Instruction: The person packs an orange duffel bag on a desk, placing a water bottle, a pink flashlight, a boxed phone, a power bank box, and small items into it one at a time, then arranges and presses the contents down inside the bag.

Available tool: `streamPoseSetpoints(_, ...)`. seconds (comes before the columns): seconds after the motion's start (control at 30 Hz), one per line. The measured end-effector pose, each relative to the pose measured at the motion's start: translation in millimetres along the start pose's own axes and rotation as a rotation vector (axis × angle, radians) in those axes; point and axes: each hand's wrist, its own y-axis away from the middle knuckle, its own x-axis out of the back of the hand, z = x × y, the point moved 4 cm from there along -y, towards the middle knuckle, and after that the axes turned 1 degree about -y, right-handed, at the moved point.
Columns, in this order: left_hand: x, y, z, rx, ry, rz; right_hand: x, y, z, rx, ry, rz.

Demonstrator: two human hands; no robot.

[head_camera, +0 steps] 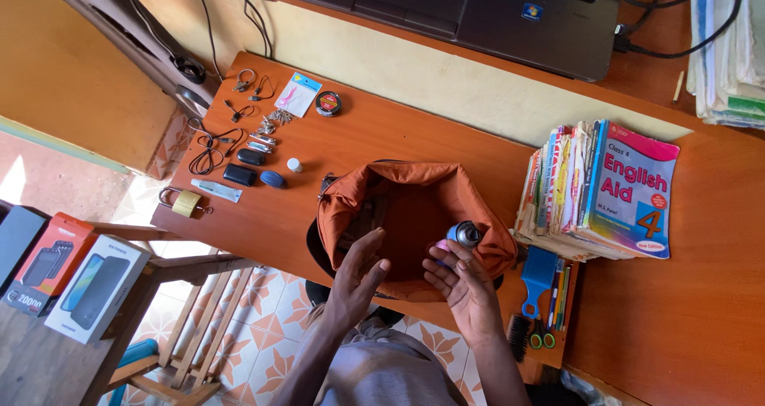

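A small blue-grey cylindrical can (464, 234) is held in the grip of the right hand (466, 282) over the open rust-orange fabric bag (414, 203) on the wooden surface (382, 135). The left hand (358, 274) is spread open, empty, at the bag's mouth.

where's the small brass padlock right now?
Head view, left side: the small brass padlock lies at the near-left corner of the orange wooden table, just left of a white tube, well away from both hands.

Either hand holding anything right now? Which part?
Right hand holds a small grey-capped bottle by its lower body, fingers wrapped round it, over the open orange bag. Left hand is open, holding nothing.
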Motion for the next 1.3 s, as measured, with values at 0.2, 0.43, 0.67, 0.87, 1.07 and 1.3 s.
streamPoseSetpoints(0.2, 23.6, 10.9, -4.8, 0.071, 0.036, 0.049, -17.6, -0.1, 17.2, -0.024, 0.017, -0.001)
streamPoseSetpoints(0.43, 66.8, 30.1, 8.0, 0.066, 0.110, 0.058, -54.4, 4.0, 50.3, -0.042, 0.010, -0.043)
streamPoseSetpoints(0.67, 140.5, 66.5, 10.2, 0.017, 0.066, 0.130, -103.8, 5.3, 100.5, -0.050, 0.054, -0.054)
streamPoseSetpoints(0.87, 201.7, 108.1, 0.9, 0.079, 0.130, 0.179, -152.1, 14.0, 151.0, -0.068, 0.034, -0.098)
streamPoseSetpoints(1.07, 251.9, 144.4, -3.5, 0.053, 0.133, 0.223, -197.2, 30.3, 194.3, -0.120, 0.101, -0.086)
streamPoseSetpoints(1.3, 301.7, 182.2, -9.7, 0.087, 0.116, 0.265, -240.6, 40.2, 238.0, -0.165, 0.141, -0.112)
